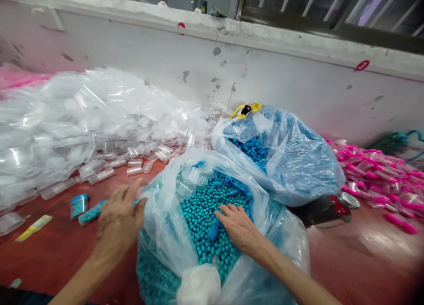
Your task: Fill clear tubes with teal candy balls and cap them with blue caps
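Note:
A clear plastic bag [165, 234] full of small round teal beads [202, 212] stands before me, its mouth spread wide. My right hand [236, 227] reaches into it, palm down, fingers apart on the beads. Beside its thumb side lies a rounded blue piece [213, 232]. Clear pieces [190, 181] and blue caps [232, 183] rest on the beads toward the back. My left hand [121, 214], somewhat blurred, is left of the bag, thumb and fingers closing around a small blue piece [135, 202]. A bead-filled clear tube [91, 214] shows beside that hand, partly hidden by it.
Clear empty tubes [99, 124] are heaped on the left. Another bag [298, 163] holds blue caps behind the beads. Pink items [380, 172] pile up at right, near a dark object with a metal lid [348, 201]. A short filled tube [79, 205] and yellow strip [34, 227] lie on the red table.

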A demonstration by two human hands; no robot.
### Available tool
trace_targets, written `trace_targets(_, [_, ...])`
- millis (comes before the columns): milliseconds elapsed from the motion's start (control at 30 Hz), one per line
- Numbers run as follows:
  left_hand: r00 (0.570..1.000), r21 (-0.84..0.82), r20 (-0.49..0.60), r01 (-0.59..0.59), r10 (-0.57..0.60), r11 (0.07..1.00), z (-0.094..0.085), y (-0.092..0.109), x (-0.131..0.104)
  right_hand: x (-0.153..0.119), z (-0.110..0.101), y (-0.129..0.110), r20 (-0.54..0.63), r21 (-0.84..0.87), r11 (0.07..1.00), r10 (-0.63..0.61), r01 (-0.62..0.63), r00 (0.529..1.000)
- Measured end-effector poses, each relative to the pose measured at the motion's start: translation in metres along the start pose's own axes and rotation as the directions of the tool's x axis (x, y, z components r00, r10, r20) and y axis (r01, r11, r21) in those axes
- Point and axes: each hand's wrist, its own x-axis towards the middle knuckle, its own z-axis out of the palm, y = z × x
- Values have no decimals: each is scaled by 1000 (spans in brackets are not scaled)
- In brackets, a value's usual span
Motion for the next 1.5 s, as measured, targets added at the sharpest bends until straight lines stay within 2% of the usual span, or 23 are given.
trace_targets(67, [997, -149, -6, -82, 82, 985, 5, 27, -7, 5, 8, -4, -8, -57, 998, -18, 17, 1000])
trace_targets(133, [984, -345, 98, -108, 150, 932, 12, 57, -15, 7, 14, -4, -7, -83, 996, -20, 19, 1000])
trace_targets(167, [969, -440, 175, -82, 175, 894, 17, 71, -18, 7, 16, -2, -10, -86, 996, -13, 12, 1000])
trace_targets(267, [914, -616, 384, 151, 127, 773, 32, 99, -25, 3, 18, 4, -28, -63, 997, 38, -40, 999])
trace_targets(367, [804, -629, 594, 445, 25, 637, 48, 108, -24, -2, 14, 7, -6, 9, 995, 97, -97, 995])
trace_targets(467, [736, -596, 673, 600, -75, 534, 59, 110, -21, -2, 7, 7, -23, 292, 947, 147, -134, 989])
trace_targets(533, [677, -592, 735, 668, -39, 451, 63, 113, -21, 0, 2, 4, -25, 585, 799, 194, -143, 981])
trace_targets(600, [598, -587, 797, 734, 84, 341, 64, 119, -23, 2, 0, 1, 18, 814, 560, 241, -154, 970])
trace_targets(667, [561, -587, 810, 772, 171, 245, 65, 125, -27, 4, 2, -1, 99, 926, 326, 276, -190, 956])
trace_targets(733, [556, -583, 812, 789, 178, 194, 67, 129, -31, 5, 6, -2, 183, 957, 163, 303, -240, 935])
trace_targets(833, [543, -574, 817, 796, 193, 193, 70, 130, -34, 4, 11, -3, 247, 958, 64, 315, -281, 916])
trace_targets(933, [549, -604, 795, 758, 258, 247, 71, 126, -34, 1, 11, -4, 251, 954, 85, 301, -288, 920])
trace_targets(1067, [575, -650, 757, 706, 310, 280, 69, 121, -34, -3, 7, -6, 205, 945, 189, 289, -265, 935])
trace_targets(1167, [569, -627, 778, 719, 264, 298, 68, 122, -34, -2, 5, -8, 247, 945, 135, 295, -297, 923])
trace_targets(1267, [515, -562, 827, 769, 224, 306, 69, 123, -33, -1, 5, -10, 299, 944, 42, 305, -326, 904])
trace_targets(1300, [509, -553, 833, 773, 215, 311, 69, 123, -32, -1, 6, -10, 301, 945, 29, 318, -326, 899])
trace_targets(1367, [530, -561, 827, 759, 187, 330, 68, 122, -32, -1, 8, -8, 293, 947, 23, 356, -322, 887])
trace_targets(1433, [571, -587, 806, 732, 159, 346, 68, 119, -33, -3, 11, -6, 278, 948, 35, 390, -316, 878])
trace_targets(1500, [585, -597, 797, 724, 150, 347, 69, 116, -35, -3, 11, -4, 273, 947, 51, 391, -317, 879])
